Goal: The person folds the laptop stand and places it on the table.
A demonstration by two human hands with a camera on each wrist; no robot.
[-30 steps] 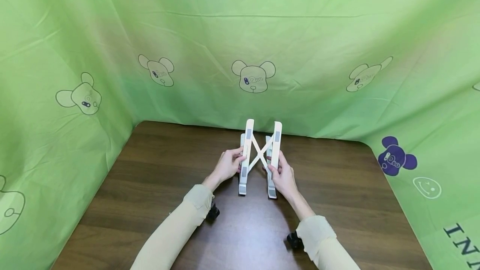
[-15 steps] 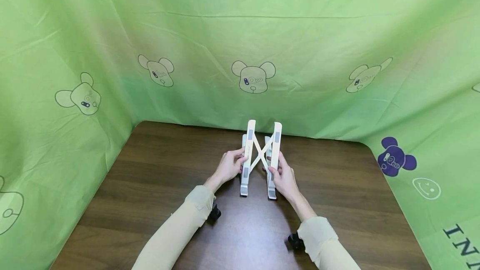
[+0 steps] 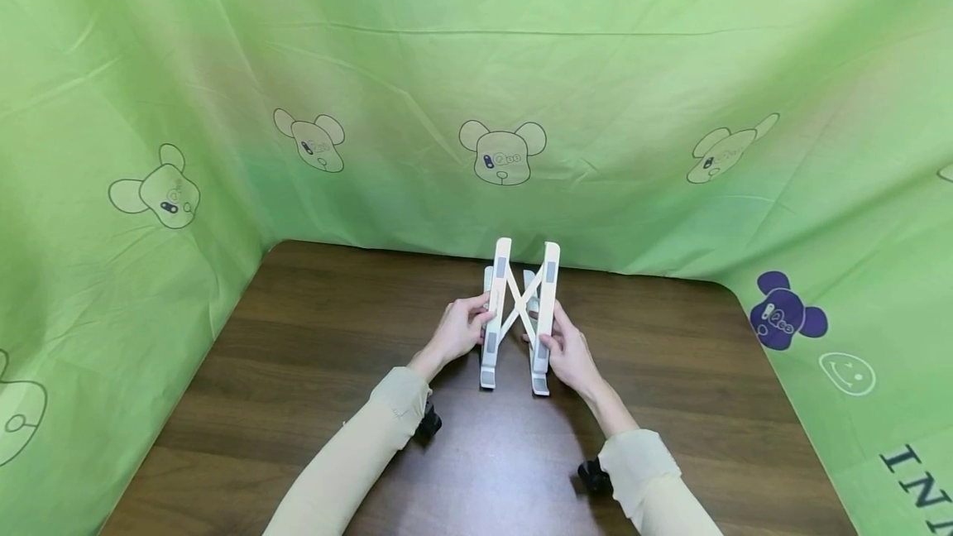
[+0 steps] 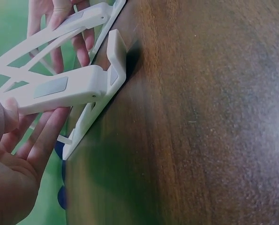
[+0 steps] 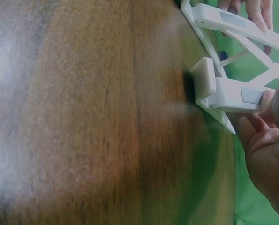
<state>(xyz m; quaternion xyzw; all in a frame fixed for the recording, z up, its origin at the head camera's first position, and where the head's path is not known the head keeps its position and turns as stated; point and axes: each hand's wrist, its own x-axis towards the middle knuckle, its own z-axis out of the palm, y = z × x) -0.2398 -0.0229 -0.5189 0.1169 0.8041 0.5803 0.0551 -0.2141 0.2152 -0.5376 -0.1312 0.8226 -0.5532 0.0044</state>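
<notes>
A white folding laptop stand with grey pads and crossed braces stands unfolded near the table's back edge. My left hand grips its left arm, thumb on top and fingers beneath, as the left wrist view shows on the stand. On the other side my right hand holds the right arm the same way; in the right wrist view the thumb lies by the grey pad of the stand. The front lips of the stand sit low at the tabletop. Parts of the fingers are hidden behind the arms.
The brown wooden table has a green cloth hanging behind it and at both sides, printed with bear heads. A black wrist camera sits below the right cuff, another black camera below the left.
My left hand has moved slightly right with the left arm of the stand, so the two arms stand closer together. The right thumb has shifted slightly outward; the right arm of the stand stays nearly in place.
</notes>
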